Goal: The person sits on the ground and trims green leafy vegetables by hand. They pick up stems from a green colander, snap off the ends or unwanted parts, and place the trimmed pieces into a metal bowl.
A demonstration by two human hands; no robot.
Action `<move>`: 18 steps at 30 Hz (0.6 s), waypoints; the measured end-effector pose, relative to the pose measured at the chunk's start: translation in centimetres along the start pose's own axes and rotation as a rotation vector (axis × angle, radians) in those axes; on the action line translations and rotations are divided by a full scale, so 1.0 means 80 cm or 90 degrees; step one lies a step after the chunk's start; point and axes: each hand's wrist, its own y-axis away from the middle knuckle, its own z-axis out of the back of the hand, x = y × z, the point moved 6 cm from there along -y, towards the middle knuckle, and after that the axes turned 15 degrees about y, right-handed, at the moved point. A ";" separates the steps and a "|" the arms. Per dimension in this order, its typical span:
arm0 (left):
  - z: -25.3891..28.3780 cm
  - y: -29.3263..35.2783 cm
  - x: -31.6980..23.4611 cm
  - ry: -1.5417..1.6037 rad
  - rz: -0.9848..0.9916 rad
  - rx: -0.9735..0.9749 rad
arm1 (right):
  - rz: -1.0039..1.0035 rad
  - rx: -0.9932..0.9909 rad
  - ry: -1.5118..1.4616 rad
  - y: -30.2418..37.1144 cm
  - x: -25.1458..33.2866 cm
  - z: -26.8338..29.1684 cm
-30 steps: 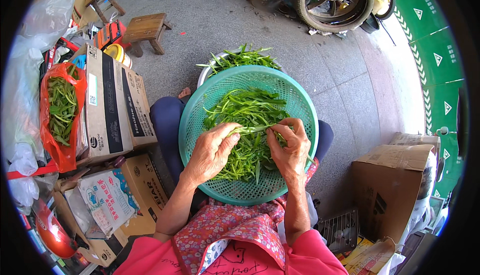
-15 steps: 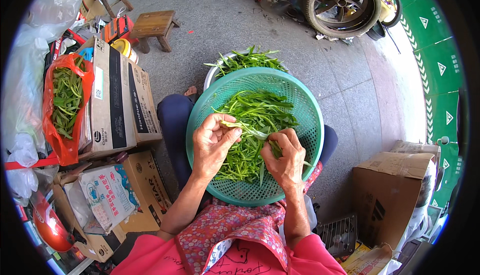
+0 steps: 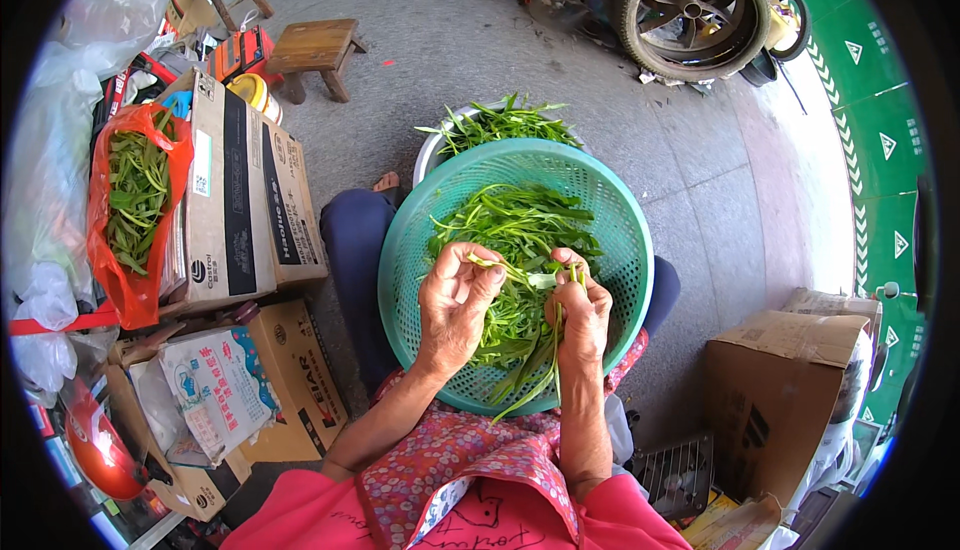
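Observation:
A teal perforated plastic basket (image 3: 622, 240) rests on my lap, with a heap of leafy greens (image 3: 510, 218) inside. Over the heap, my left hand (image 3: 452, 315) pinches one end of a green stem (image 3: 513, 272) between thumb and fingertips. The stem's other end reaches my right hand (image 3: 583, 320), whose fingers are closed on it. Several long leafy strands (image 3: 537, 375) also hang from that right hand over the basket's near side. Just beyond the basket stands a metal basin (image 3: 430, 158), partly hidden, holding more greens (image 3: 510, 127).
On the left, a red plastic bag (image 3: 175, 175) of greens leans against cardboard boxes (image 3: 225, 240). A wooden stool (image 3: 312, 47) stands farther off. At far right lies a wheel with a tyre (image 3: 632, 20); nearer are a large carton (image 3: 770, 390) and a wire rack (image 3: 678, 475).
My right hand has turned upward, and leafy strands now hang below it. Both hands have shifted slightly right in the picture, still joined by a green stem.

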 end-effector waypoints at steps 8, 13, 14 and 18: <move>-0.007 -0.011 -0.045 -0.131 -0.059 0.053 | 0.003 -0.148 -0.119 -0.038 0.000 0.071; -0.013 -0.013 -0.022 -0.226 0.040 0.132 | 0.002 0.084 0.062 -0.010 0.050 0.005; -0.016 -0.011 -0.022 -0.232 0.047 0.125 | -0.011 0.142 0.150 -0.004 0.052 -0.005; -0.015 -0.008 -0.023 -0.258 0.063 0.142 | 0.079 0.191 0.277 0.003 0.052 -0.024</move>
